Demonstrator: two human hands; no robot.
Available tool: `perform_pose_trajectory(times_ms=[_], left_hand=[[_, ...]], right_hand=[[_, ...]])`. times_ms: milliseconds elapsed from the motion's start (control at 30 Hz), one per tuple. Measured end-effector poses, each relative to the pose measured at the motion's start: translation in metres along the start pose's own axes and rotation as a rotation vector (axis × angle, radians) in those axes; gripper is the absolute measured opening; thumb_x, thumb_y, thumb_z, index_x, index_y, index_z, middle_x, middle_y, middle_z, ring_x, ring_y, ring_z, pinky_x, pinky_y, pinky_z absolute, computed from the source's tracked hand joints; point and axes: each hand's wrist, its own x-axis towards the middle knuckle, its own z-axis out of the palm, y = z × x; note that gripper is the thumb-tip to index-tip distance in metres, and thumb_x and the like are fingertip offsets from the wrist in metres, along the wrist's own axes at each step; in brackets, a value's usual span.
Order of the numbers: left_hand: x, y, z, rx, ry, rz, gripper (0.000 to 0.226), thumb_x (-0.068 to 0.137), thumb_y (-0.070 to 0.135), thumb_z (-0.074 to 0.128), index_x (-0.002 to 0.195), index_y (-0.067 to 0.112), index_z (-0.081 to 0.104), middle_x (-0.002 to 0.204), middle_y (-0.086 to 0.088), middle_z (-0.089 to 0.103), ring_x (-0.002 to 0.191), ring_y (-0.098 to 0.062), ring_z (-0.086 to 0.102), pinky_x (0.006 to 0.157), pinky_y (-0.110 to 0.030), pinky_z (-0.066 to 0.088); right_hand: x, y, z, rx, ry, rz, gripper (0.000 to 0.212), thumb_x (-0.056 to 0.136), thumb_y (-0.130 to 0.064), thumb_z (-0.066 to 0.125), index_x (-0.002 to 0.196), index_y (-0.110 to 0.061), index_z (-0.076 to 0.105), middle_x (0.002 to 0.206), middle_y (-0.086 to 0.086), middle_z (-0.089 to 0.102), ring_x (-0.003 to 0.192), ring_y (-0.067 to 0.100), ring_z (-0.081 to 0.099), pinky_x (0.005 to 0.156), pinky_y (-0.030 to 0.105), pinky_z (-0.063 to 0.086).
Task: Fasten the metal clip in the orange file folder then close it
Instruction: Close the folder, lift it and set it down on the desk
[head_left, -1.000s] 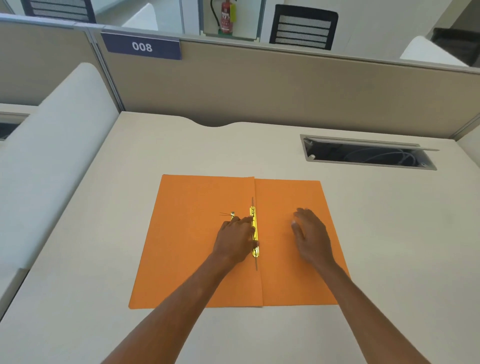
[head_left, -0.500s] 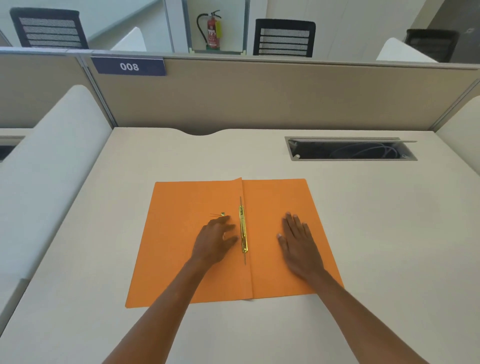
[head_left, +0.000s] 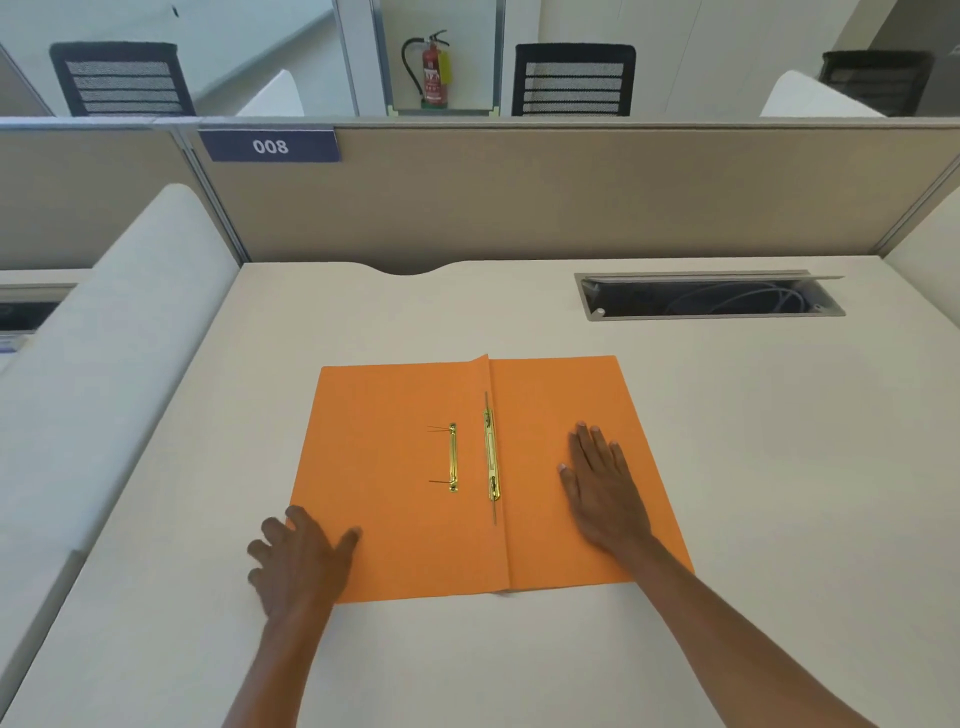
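Roughly halfway: orange file folder (head_left: 415, 478) is laid open at surface (head_left: 727, 467) centre, metal clip (head_left: 491, 454) seated flat along the spine, apparently fastened. Left hand (head_left: 301, 564), fingers spread, grips nothing at the 7 o'clock corner; right hand (head_left: 602, 488) is pressed flat, empty. Closing is left.

Both forearms are showing bare right down to the frame's edge, no sleeves reaching them; the left hand (head_left: 298, 564) and right hand (head_left: 602, 486) are wearing nothing, short nails catching light.
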Motion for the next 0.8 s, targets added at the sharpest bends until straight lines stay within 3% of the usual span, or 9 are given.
perform_pose_trajectory(times_ms=[300,433,567,800], left_hand=[[0.019,-0.002,-0.015,-0.346,-0.098,-0.196,0.073,0.081,0.044,0.072,0.132,0.007,0.036,0.133,-0.021,0.035,0.119,-0.047,0.040,0.092,-0.057,0.042],[0.006,0.000,-0.011,-0.235,-0.080,-0.150,0.074,0.077,0.056,0.071,0.125,0.008,0.041,0.127,-0.018,0.035,0.120,-0.043,0.037,0.086,-0.056,0.043],[-0.007,0.000,-0.004,-0.057,-0.060,-0.141,0.087,0.074,0.064,0.068,0.134,0.010,0.035,0.125,-0.015,0.037,0.118,-0.040,0.038,0.082,-0.053,0.045],[0.009,0.001,-0.009,-0.082,-0.133,-0.198,0.102,0.067,0.061,0.077,0.141,0.012,0.026,0.131,-0.018,0.037,0.119,-0.043,0.039,0.089,-0.053,0.043]], right_hand=[[0.000,0.000,0.002,0.000,0.007,0.012,0.064,0.101,-0.047,0.011,0.155,-0.014,0.007,0.165,0.001,0.004,0.152,0.017,-0.002,0.124,0.040,0.001],[0.000,-0.001,0.000,0.001,0.008,0.011,0.063,0.102,-0.046,0.013,0.155,-0.014,0.008,0.165,0.002,0.005,0.152,0.018,-0.001,0.124,0.040,0.001],[-0.001,-0.001,-0.001,0.002,0.004,0.011,0.063,0.102,-0.046,0.014,0.155,-0.014,0.007,0.165,0.002,0.004,0.152,0.017,-0.002,0.124,0.039,-0.001],[-0.002,-0.002,-0.003,-0.001,-0.007,0.006,0.063,0.102,-0.046,0.013,0.155,-0.014,0.004,0.165,0.002,0.001,0.152,0.017,-0.005,0.124,0.040,-0.002]])
